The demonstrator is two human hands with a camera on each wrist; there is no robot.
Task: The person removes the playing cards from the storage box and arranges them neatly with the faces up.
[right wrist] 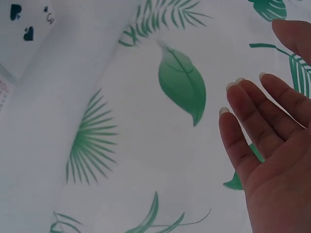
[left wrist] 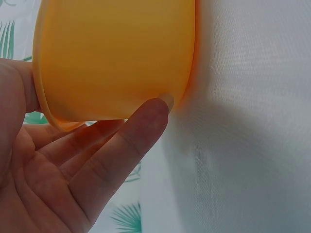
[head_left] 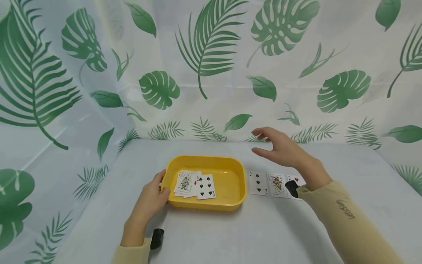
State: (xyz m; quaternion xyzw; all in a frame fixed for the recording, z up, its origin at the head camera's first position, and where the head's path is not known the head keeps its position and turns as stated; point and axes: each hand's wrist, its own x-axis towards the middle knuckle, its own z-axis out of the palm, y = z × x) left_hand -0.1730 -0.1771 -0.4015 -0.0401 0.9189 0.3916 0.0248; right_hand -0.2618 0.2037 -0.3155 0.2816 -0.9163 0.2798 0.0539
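My left hand [head_left: 150,196] grips the left end of a yellow plastic tray [head_left: 235,203]. In the left wrist view, the fingers [left wrist: 131,136] lie against the outside of the tray wall [left wrist: 116,53]. Inside the tray, on its left side, a joker [head_left: 185,182] and a six of spades [head_left: 206,187] lie face up over other cards. My right hand [head_left: 280,148] hovers in the air behind the card row, fingers loosely bent and apart, holding nothing; the right wrist view also shows this hand [right wrist: 272,131] bare.
Right of the tray, a three of spades [head_left: 258,183], another joker [head_left: 278,185] and a card with a red heart [head_left: 296,179] lie in a row on the white table [head_left: 211,234]. My right wrist partly covers the heart card. A leaf-printed cloth [head_left: 217,106] hangs behind.
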